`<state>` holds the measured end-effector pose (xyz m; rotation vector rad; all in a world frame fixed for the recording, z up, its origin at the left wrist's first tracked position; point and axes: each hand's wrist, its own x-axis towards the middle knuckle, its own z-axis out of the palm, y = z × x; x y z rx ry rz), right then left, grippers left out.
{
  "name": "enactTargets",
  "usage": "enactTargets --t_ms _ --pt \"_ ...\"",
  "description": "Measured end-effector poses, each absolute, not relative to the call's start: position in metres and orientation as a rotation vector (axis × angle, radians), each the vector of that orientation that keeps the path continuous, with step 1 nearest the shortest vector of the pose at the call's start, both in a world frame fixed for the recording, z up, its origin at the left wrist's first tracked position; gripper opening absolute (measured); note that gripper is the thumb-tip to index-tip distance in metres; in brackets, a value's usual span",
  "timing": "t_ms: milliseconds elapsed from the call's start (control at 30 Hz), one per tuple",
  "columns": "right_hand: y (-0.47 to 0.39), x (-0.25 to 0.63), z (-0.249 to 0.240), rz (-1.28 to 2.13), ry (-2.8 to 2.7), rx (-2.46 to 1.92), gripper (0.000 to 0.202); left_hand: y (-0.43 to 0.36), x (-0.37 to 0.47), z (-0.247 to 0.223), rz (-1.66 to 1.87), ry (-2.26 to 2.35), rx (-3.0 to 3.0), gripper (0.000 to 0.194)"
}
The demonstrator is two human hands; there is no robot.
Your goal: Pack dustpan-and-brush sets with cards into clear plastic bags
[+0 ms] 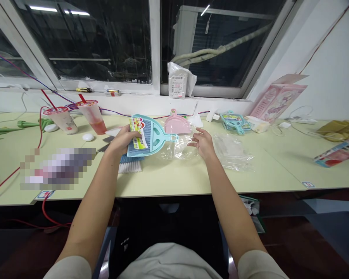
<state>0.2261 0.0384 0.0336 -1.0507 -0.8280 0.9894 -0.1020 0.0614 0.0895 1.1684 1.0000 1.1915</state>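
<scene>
A light-blue toy-sized dustpan (157,133) is held up over the table in my left hand (122,140). A blue-bristled brush (147,133) with a yellow and white label sits in the pan. My left thumb presses on the label, and the other fingers are hidden behind. A clear plastic bag (179,149) is between my hands, around the tip of the dustpan's handle. My right hand (204,144) holds the bag's right side with curved, partly spread fingers. Below the dustpan is another brush (130,166) with blue and white bristles. Behind the bag lies a pink dustpan (177,123).
Clear bags (231,151) lie right of my right hand, with another blue dustpan set (235,122) behind. Two drink cups (93,118) (63,121) stand at the left. A pink box (279,101) leans by the wall. Red cable (40,131) crosses the left table.
</scene>
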Motion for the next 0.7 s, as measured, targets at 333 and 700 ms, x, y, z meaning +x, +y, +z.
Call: enactTargets --t_ms 333,700 --pt "0.034 0.221 0.037 1.361 -0.828 -0.920 0.019 0.061 -0.087 0.079 1.013 0.898 1.166 0.053" --pt "0.033 0.224 0.035 1.577 -0.800 -0.889 0.020 0.057 -0.082 0.079 0.939 0.884 1.243 0.055"
